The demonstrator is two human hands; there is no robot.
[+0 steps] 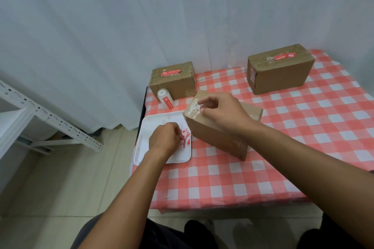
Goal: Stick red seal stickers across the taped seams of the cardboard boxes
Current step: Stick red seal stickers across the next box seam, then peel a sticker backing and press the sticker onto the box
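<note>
**Right hand on the near box, left hand in the sticker tray**

My right hand (220, 113) grips the top of the near cardboard box (218, 129), fingers curled over its glossy taped end, which is tilted up toward 11 o'clock. My left hand (165, 137) sits in the white tray (141, 147) at 9 o'clock of that box, fingers bunched down onto the loose red seal stickers (186, 137); I cannot tell whether it actually pinches one.

The tray is a shallow rounded rectangle, smooth and matte, holding only that small heap of red-and-white stickers at its right side, just beside the box. A white sticker roll (166, 98) lies on its side at 12 o'clock of the tray.

2 more brown boxes stand farther back: the left rear box (172, 83) at 11 o'clock and the right rear box (280, 72) at 1 o'clock, each with a red sticker across its taped seam.

The checked tablecloth (283, 137) is red and white. The tray overhangs the table's left edge slightly. Open cloth spreads from 3 to 6 o'clock of the near box.
</note>
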